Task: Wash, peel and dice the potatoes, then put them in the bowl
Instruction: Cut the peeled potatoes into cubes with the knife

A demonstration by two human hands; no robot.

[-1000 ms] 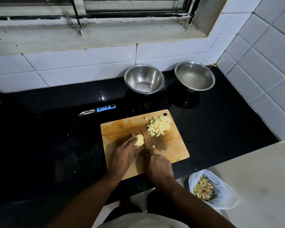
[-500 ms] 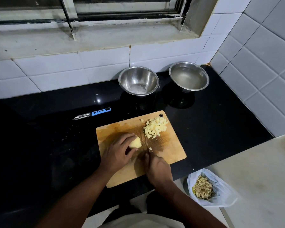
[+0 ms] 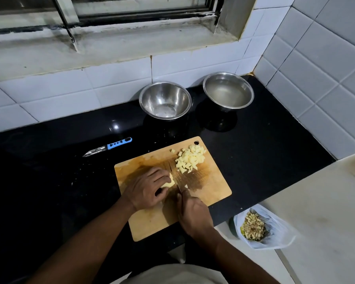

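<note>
The black counter carries a wooden cutting board near its front edge. A blue-handled peeler lies left of the board, and two steel bowls stand along the back edge, toward the right corner.

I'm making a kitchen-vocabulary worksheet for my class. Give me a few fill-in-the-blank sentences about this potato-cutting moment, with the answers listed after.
1. The left hand holds a piece of potato on the wooden ____.
2. The right hand grips a ____, its blade beside that piece.
3. The peeler on the black counter has a ____ handle.
4. The pile of diced potato lies on the board, and the number of steel bowls behind it is ____.

Answers: cutting board; knife; blue; two
</note>
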